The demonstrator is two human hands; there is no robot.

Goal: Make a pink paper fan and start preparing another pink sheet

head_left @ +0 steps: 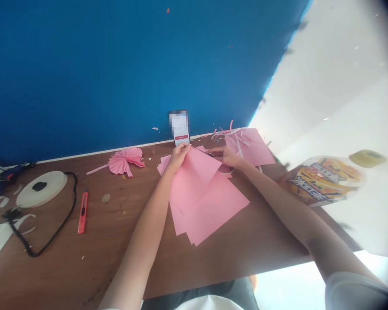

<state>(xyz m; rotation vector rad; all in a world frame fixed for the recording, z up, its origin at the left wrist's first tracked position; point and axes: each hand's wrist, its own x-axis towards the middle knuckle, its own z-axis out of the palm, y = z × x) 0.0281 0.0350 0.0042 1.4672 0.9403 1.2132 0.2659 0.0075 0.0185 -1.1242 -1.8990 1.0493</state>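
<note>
A stack of pink paper sheets (207, 202) lies on the brown table (100, 241) in front of me. My left hand (178, 156) pinches the far corner of the top pink sheet (194, 178) and lifts it, so that it bends up off the stack. My right hand (224, 156) rests on the paper just beyond, fingers bent and pressing down; what lies under them is unclear. A phone (180, 128) leans against the blue wall right behind both hands.
A folded pink paper fan (126, 161) lies to the left. Further left are an orange utility knife (82, 212), a black cable (51, 237), a white round disc (42, 187) and a glue gun (6, 174). More pink sheets and strips (248, 144) sit at the right, by a bottle (326, 178).
</note>
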